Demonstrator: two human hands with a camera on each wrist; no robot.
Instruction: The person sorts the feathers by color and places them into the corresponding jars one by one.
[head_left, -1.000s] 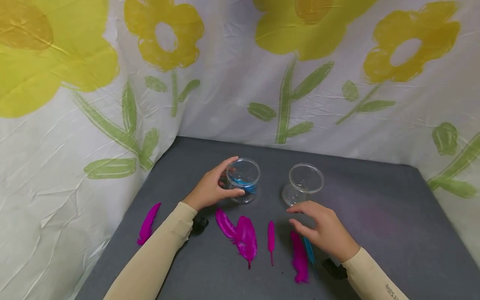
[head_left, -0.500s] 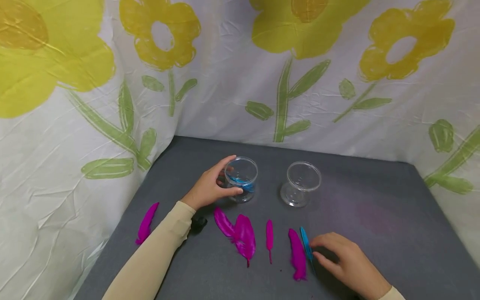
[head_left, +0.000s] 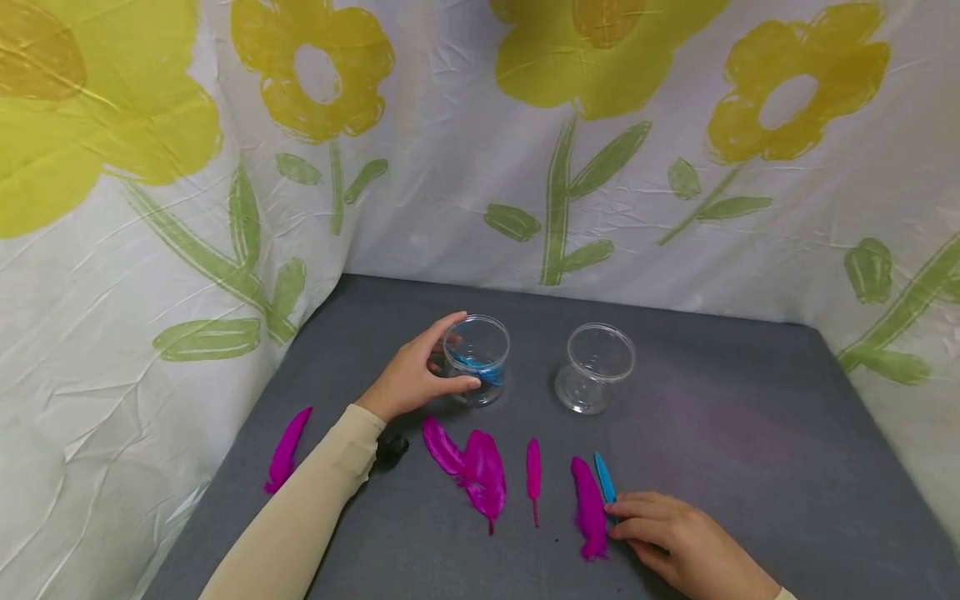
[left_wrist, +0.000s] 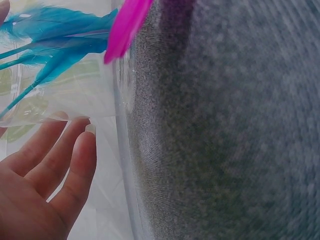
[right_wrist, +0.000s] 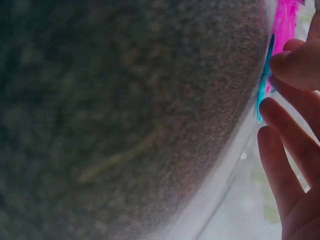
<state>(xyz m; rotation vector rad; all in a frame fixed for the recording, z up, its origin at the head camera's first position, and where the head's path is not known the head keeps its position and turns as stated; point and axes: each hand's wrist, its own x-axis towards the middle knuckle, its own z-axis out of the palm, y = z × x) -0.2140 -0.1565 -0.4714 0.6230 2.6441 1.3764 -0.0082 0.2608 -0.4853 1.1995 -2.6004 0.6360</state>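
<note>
My left hand (head_left: pixel 408 379) holds a clear plastic cup (head_left: pixel 506 354) from its left side, thumb in front. Several blue feathers (left_wrist: pixel 65 42) lie inside that cup. At the front right, my right hand (head_left: pixel 678 537) has its fingertips and thumb at the lower part of a thin blue feather (head_left: pixel 604 475), pinching it against the table. In the right wrist view the thumb partly covers the blue feather (right_wrist: pixel 265 80). A magenta feather (head_left: pixel 589 510) lies directly left of it. A second clear cup (head_left: pixel 600 358) stands upright to the right of the held one.
Two overlapping magenta feathers (head_left: pixel 483 479) lie in front of the held cup, with a narrow pink one (head_left: pixel 533 471) to their right. Another magenta feather (head_left: pixel 288 450) lies beside the left forearm. Flower-printed white cloth (head_left: pixel 450 208) hangs behind the grey table (head_left: pixel 750 400).
My right hand has moved from near the second cup down and right, then onto the blue feather's lower part. The left hand stays on its cup. The view has shifted slightly.
</note>
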